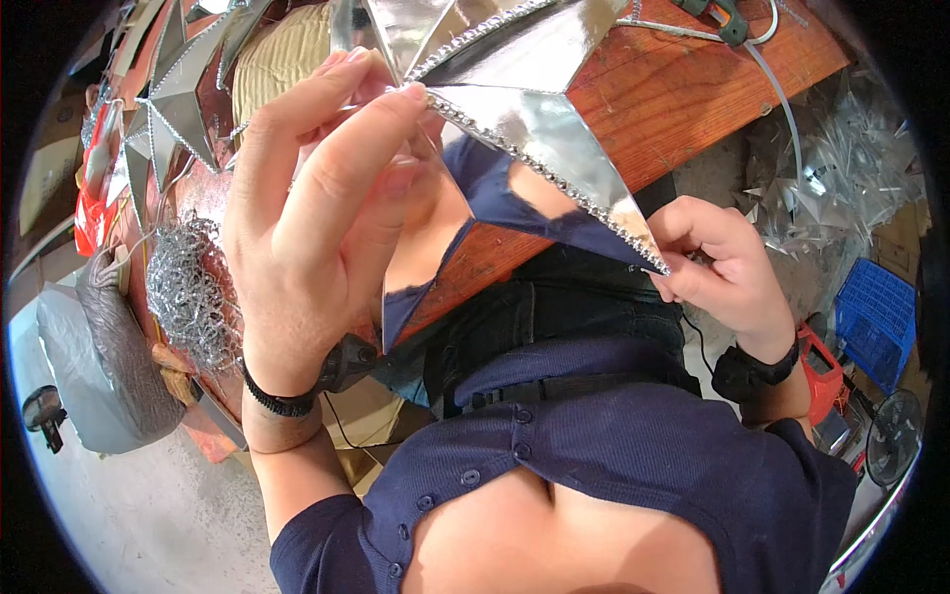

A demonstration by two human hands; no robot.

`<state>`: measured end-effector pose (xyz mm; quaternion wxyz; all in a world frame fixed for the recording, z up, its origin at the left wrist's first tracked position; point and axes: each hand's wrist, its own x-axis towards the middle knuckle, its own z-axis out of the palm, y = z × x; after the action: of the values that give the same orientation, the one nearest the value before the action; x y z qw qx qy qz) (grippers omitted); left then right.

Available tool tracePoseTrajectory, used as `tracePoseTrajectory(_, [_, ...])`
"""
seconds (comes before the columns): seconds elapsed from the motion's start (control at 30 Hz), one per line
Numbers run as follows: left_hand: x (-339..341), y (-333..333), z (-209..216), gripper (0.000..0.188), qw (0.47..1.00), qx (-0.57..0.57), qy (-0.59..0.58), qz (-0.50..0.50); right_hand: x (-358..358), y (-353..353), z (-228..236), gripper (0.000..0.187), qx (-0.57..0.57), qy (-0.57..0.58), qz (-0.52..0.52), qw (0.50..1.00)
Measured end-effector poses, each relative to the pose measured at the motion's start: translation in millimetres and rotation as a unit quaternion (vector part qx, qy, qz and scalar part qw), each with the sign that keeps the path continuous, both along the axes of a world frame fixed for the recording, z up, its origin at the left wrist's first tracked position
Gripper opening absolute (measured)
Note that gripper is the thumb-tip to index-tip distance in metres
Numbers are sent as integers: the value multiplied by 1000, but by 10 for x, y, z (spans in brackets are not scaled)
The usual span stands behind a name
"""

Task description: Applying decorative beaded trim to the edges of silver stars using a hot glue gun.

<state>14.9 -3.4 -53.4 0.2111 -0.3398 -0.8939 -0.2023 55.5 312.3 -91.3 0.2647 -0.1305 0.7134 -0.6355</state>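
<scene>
A shiny silver star (554, 124) with folded, mirror-like faces is held up above the wooden tabletop. Silver beaded trim (544, 176) runs along one ridge, from near the star's middle down to its right-hand tip. Another strip of trim lies on the ridge toward the top. My left hand (307, 188) is closed, thumb and fingers pinching at the inner end of the trim near the star's middle. At the lower right tip, my right hand (727, 259) grips the star's point between thumb and fingers; some of its fingertips are hidden behind the star.
On the orange-brown table (693, 109) lies a glue gun (730, 25) with a pale cord. A tangled heap of silver bead trim (190, 287) and more silver stars (181, 104) are at left. Shiny silver pieces (831, 183), a blue basket (876, 322) and a fan (896, 436) stand right.
</scene>
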Motion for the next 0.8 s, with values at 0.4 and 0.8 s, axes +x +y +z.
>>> tracePoseTrajectory(0.4, [-12, 10, -3, 25, 1000, 3, -2, 4, -28, -45, -56, 15, -14, 58, -11, 998])
tracePoseTrajectory(0.8, [-17, -76, -45, 67, 956, 275, -72, -74, -1073, 743, 183, 43, 271, 323, -141, 896])
